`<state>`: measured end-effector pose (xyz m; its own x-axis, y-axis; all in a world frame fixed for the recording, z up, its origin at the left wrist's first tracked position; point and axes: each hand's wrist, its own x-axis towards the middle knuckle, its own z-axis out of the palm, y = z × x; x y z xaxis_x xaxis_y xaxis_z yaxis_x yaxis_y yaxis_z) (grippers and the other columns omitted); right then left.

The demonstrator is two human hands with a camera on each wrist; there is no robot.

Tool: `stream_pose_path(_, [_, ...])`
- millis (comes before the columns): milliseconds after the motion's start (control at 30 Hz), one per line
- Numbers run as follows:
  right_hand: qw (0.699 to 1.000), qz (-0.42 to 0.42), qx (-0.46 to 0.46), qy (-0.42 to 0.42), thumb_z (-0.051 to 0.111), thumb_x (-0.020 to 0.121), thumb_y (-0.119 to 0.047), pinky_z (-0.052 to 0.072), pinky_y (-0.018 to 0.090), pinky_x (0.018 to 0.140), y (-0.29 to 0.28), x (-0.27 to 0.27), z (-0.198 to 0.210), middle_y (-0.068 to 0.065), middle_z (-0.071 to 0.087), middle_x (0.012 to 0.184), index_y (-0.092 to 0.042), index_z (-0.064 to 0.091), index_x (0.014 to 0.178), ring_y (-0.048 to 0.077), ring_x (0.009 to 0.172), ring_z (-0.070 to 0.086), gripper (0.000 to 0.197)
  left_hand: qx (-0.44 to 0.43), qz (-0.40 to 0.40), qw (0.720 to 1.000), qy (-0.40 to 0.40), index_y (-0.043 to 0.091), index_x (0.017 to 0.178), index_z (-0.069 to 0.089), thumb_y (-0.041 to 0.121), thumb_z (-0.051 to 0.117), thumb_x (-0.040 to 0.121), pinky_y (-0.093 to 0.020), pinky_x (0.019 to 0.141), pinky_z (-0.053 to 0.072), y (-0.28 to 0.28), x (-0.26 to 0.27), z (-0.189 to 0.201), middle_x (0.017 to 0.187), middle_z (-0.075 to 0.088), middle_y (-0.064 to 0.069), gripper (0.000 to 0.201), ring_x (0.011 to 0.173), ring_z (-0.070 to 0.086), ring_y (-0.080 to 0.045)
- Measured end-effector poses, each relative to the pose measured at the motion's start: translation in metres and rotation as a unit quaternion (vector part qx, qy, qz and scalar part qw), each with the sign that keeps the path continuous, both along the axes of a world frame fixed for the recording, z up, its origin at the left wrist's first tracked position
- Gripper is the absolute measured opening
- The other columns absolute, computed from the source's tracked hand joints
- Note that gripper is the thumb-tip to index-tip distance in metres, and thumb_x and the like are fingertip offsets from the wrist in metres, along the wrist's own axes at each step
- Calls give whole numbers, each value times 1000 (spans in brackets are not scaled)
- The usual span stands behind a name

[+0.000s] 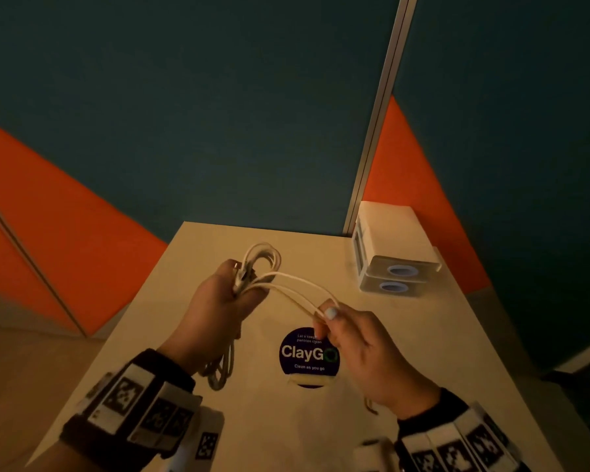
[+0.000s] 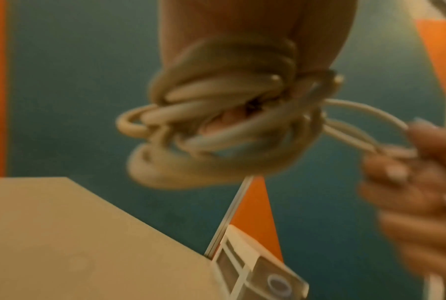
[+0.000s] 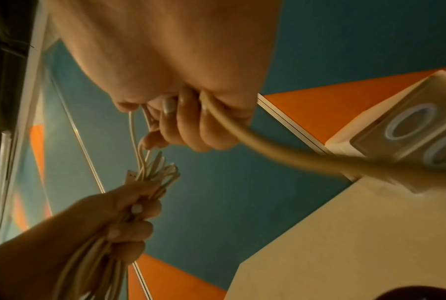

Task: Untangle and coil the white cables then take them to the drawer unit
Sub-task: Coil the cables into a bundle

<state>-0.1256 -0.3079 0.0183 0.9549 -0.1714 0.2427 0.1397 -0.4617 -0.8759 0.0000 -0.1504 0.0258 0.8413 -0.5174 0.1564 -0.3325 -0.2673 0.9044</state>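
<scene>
My left hand (image 1: 232,294) grips a bundle of white cables (image 1: 261,258) above the beige table (image 1: 218,335); loops stick out above the fist and more loops hang below it (image 1: 222,369). From the bundle a loop of cable (image 1: 304,287) runs to my right hand (image 1: 324,321), which pinches it between thumb and fingers. In the left wrist view the coils (image 2: 217,113) wrap round my left hand, blurred. In the right wrist view a cable strand (image 3: 242,134) trails out of my right fist (image 3: 186,121). The white drawer unit (image 1: 389,247) stands at the table's far right corner.
A round dark "ClayGo" sticker (image 1: 309,356) lies on the table under my right hand. Teal and orange partition panels (image 1: 184,131) with a metal post (image 1: 378,131) stand behind the table. Floor shows to the left of the table.
</scene>
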Motion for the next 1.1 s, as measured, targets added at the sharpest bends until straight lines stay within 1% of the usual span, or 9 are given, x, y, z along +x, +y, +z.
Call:
stream_pose_path(133, [990,-88,-99,-36,31,91,-45,38,28,52,0,11,6,-6,46,54,-30,44,68,10,50,43,30,75,-59,995,-23,18,87,50,35,55,89,-19,41,41,-1,-8,-11,67,55,-4,18,44,43,-6])
stream_pose_path(267, [980,-161,-107,-55,35,94,-22,33,16,47,3,21,13,-10,41,53,-36,37,65,3,49,44,32,129,-123,984,-12,21,90,51,46,62,80,-17,43,40,-6,-22,-16,75,59,2,29,48,51,-3])
stream_pose_path(500, [969,-203,-143,-3,35,97,-24,34,15,43,32,26,3,-12,42,57,-23,46,86,2,46,44,16,-61,-68,989,120,10,96,51,70,52,65,-23,44,41,-20,-36,-13,69,53,-2,68,39,45,0])
stream_pose_path(600, [956,-194,-217,19,30,96,-32,27,14,45,40,25,2,-13,39,60,-15,47,103,2,53,42,25,-116,-53,977,174,3,96,51,61,53,66,-16,41,38,-26,-43,-10,65,53,1,66,37,48,2])
stream_pose_path(733, [944,-157,-286,53,24,96,-35,40,24,55,51,21,8,3,67,87,-14,43,115,21,75,64,34,-130,-8,970,204,5,95,53,79,60,55,-25,54,46,-31,-38,-16,75,56,-6,85,56,54,-8])
stream_pose_path(800, [943,-137,-293,71,26,98,-30,46,27,60,54,21,8,7,69,96,-12,45,117,23,81,66,32,-142,-11,955,259,5,103,54,74,70,49,-33,63,51,-34,-36,-15,81,61,-9,89,67,60,-19])
stream_pose_path(900, [962,-102,-244,72,30,99,-28,44,20,56,53,23,5,7,69,97,-14,42,122,15,73,63,30,-190,-1,934,302,7,99,53,48,71,69,-30,55,48,-37,-38,-12,73,59,-6,54,57,60,-14])
stream_pose_path(1000, [993,-37,-78,80,34,98,-25,50,21,57,48,21,-2,4,65,89,-21,38,118,9,69,61,20,-218,36,937,271,9,102,53,25,60,87,-33,59,48,-38,-37,-12,78,58,-8,23,65,57,-18])
stream_pose_path(1100, [997,-28,-11,71,37,97,-16,46,27,56,43,17,-16,2,56,82,-22,37,105,10,65,53,10,-221,91,945,223,6,101,54,14,53,91,-31,55,42,-37,-28,-14,78,57,-8,14,63,49,-18])
